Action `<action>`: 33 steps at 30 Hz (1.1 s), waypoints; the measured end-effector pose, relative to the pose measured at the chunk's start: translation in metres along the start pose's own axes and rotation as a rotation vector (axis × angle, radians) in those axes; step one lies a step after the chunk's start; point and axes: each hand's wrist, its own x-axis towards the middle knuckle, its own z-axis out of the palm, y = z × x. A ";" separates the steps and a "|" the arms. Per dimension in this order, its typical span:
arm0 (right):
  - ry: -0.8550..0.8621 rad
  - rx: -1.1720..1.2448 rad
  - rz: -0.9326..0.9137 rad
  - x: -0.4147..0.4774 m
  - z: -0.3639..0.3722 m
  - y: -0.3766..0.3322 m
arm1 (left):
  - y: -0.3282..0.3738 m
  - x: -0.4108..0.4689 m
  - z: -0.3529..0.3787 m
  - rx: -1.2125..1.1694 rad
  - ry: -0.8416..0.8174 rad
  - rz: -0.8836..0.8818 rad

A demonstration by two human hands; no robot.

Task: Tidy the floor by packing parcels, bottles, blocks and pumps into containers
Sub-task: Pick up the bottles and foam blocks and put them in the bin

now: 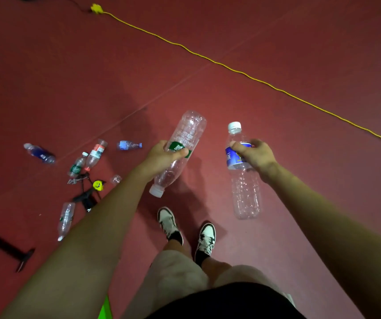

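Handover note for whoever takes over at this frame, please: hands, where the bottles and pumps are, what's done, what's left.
Left hand grips a green-label bottle, cap end nearest. Right hand grips a blue-label bottle, cap end farthest.
On the floor at left: about six loose bottles, a black pump with a yellow dial among them, and a black T-shaped piece nearer.
Done: two bottles lifted. Left: no container in view; bin these two, then collect the rest.
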 end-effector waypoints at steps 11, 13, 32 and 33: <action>-0.221 -0.053 -0.061 -0.104 0.077 -0.007 | -0.064 -0.118 -0.056 -0.134 0.206 -0.090; -0.256 -0.096 -0.100 -0.126 0.095 -0.003 | -0.086 -0.147 -0.066 -0.181 0.237 -0.099; -0.746 -0.378 -0.443 -0.396 0.260 0.080 | -0.330 -0.480 -0.118 -0.448 0.751 -0.218; -0.779 -0.383 -0.475 -0.415 0.270 0.083 | -0.342 -0.498 -0.119 -0.474 0.783 -0.223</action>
